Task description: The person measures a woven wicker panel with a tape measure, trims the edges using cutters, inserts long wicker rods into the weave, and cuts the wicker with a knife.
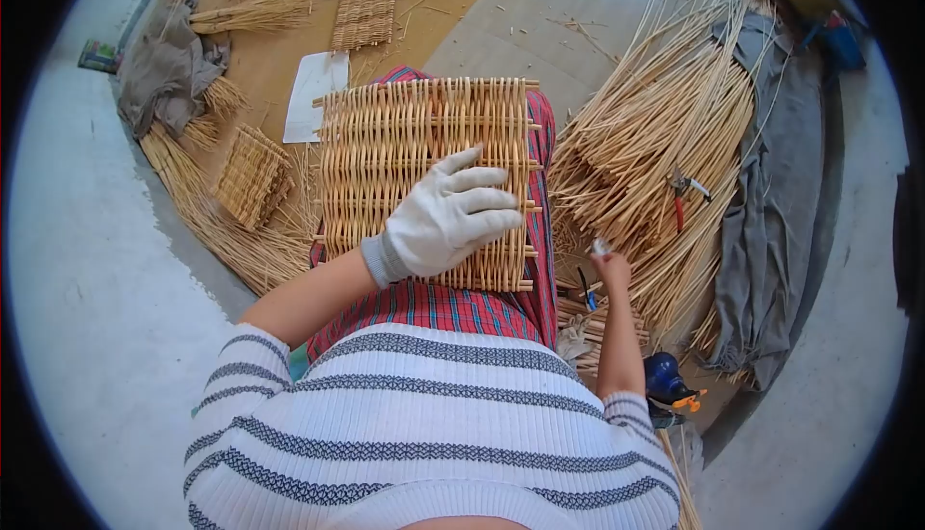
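Note:
A square woven wicker panel [376,164] lies across my lap, with stick ends poking out along both sides. My left hand [448,212], in a white glove with a grey cuff, rests flat on the panel with its fingers stretched out. Off to the right of the panel is my right hand [611,268], bare and with its fingers closed. A small whitish bit shows at its fingertips; whether it is a held thing or a finger wrapping is unclear. Just below that hand is a thin dark tool with a blue part [590,300].
A large heap of wicker rods [655,135] lies at right, with red-handled pruning shears [680,198] on it and grey cloth [771,241] alongside. A blue spray bottle [665,376] stands near my right elbow. Smaller woven panels [252,178] and rod bundles [255,12] lie at left.

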A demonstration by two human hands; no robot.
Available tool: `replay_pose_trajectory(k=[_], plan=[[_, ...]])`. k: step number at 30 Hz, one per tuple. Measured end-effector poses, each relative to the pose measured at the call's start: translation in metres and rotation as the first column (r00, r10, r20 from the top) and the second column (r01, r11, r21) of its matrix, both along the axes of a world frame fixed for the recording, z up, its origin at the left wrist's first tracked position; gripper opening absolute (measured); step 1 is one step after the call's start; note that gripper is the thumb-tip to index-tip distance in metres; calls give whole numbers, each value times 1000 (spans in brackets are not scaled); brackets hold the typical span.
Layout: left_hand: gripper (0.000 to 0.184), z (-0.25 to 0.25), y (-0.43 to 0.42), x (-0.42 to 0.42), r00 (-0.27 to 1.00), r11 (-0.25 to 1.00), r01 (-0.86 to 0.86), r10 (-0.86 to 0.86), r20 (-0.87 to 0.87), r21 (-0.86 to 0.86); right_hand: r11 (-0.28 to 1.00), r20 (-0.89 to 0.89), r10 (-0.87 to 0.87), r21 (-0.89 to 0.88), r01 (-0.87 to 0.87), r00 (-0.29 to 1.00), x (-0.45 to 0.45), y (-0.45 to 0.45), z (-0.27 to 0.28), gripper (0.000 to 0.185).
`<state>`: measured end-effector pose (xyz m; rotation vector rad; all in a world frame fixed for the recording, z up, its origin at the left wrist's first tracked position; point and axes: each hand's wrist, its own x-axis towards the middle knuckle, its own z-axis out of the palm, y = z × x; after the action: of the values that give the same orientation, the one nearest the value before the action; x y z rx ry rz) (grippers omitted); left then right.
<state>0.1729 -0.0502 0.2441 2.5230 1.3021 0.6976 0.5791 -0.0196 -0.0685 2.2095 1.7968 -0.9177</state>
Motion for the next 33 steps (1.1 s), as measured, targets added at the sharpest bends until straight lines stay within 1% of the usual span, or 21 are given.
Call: replay_pose_trajectory(k=[2, 3, 5, 6, 7, 9, 11, 12, 14, 15, 17, 18, 19, 21, 25, 26, 27, 29, 30, 31, 33], plan=[[34, -1, 12, 15, 999, 987, 42, -41, -8, 153, 994, -65, 73, -80, -78, 995, -12, -20, 34, 36], [40, -6, 15, 18, 994, 985, 108, -106, -21, 131, 994, -60, 85, -70, -89, 995, -15, -34, 41, 36], [38, -25, 12, 26, 985, 978, 151, -161, 59, 144, 875, -417, 269, 483, -39, 868, -21, -49, 45, 34], [37, -17, 10, 28, 982, 978, 173, -181, 63, 117, 939, -740, -76, 174, 298, 668, -37, -47, 75, 31], [38, -15, 6, 29, 970, 984, 143, -160, 181, 108, 845, -853, -421, -245, 476, 308, -60, -44, 125, 28], [45, -13, -8, 27, 936, 995, 83, -59, 346, -54, 783, -981, -194, -134, 608, 33, -99, -36, 178, 22], [57, -9, -21, 24, 835, 960, 52, 110, 539, -277, 849, -972, 89, -39, 527, -216, -131, -21, 229, 19], [60, -8, -25, 20, 793, 947, 98, 111, 599, -305, 877, -968, 94, -30, 479, -233, -153, -10, 257, 19], [58, -10, -30, 17, 664, 931, 211, 87, 742, -298, 942, -865, 203, 44, 334, -458, -190, -3, 302, 22], [58, -14, -34, 18, 653, 941, 182, 100, 751, -284, 952, -868, 198, 59, 301, -455, -208, -3, 312, 22], [55, -22, -35, 18, 293, 851, 353, 294, 910, -388, 938, -907, 79, -73, 339, -414, -241, 1, 325, 21], [50, -20, -35, 12, 211, 847, 361, 335, 918, -391, 941, -939, 143, 31, 336, -313, -251, 5, 321, 21], [50, -22, -36, 7, 191, 860, 340, 332, 924, -379, 950, -941, 143, 44, 308, -306, -259, 5, 322, 21], [48, -27, -39, -1, 18, 787, 423, 488, 873, -449, 925, -975, 32, -55, 376, -222, -275, 0, 323, 28], [43, -25, -44, -5, 145, 808, 340, 461, 875, -482, 939, -997, -40, -62, 338, -71, -285, -14, 310, 48], [35, -31, -43, -6, 224, 832, 272, 435, 872, -484, 952, -997, 50, 63, 299, 52, -286, -17, 304, 62], [35, -28, -40, -10, 221, 831, 269, 438, 871, -486, 953, -998, 47, 60, 295, 52, -286, -16, 303, 62], [29, -19, -38, -26, 403, 698, 280, 538, 741, -659, 787, -699, 565, 616, -30, 438, -283, -12, 299, 76], [27, -24, -41, -23, 291, 791, 256, 485, 824, -556, 814, -715, 524, 580, -26, 463, -277, -13, 294, 84], [27, -29, -40, -18, 283, 791, 224, 505, 815, -569, 820, -726, 529, 570, -47, 438, -273, -11, 291, 84], [26, -23, -38, -18, 145, 931, -6, 362, 921, -365, 880, -743, 440, 469, -75, 504, -273, -7, 296, 91]])
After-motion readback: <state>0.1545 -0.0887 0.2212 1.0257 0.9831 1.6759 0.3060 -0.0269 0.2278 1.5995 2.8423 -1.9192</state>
